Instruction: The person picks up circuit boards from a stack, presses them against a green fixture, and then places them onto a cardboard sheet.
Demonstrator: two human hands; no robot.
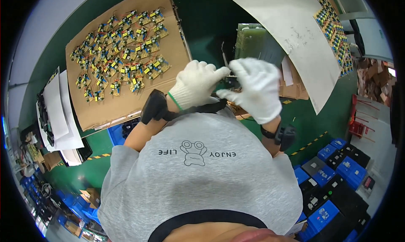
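Observation:
My left hand (196,82), in a white knit glove with a green cuff, is in front of my chest. Its fingers are curled and the thumb side points right; whatever they close on is mostly hidden. Beside it, my right hand (258,88), in a white glove and slightly blurred, has its thumb and index finger apart in a C shape. The two hands nearly meet at the fingertips. Small dark and brownish parts show in the gap between them, too little to name. Nearest on the left is a cardboard sheet (174,79) bearing many small circuit boards (126,52).
Stacked greenish panels (257,41) stand beyond my right hand, beside a large white sheet (295,27). More circuit boards (333,35) lie at the far right. White sheets (59,111) are at the left; blue and black bins (329,178) fill the lower right floor.

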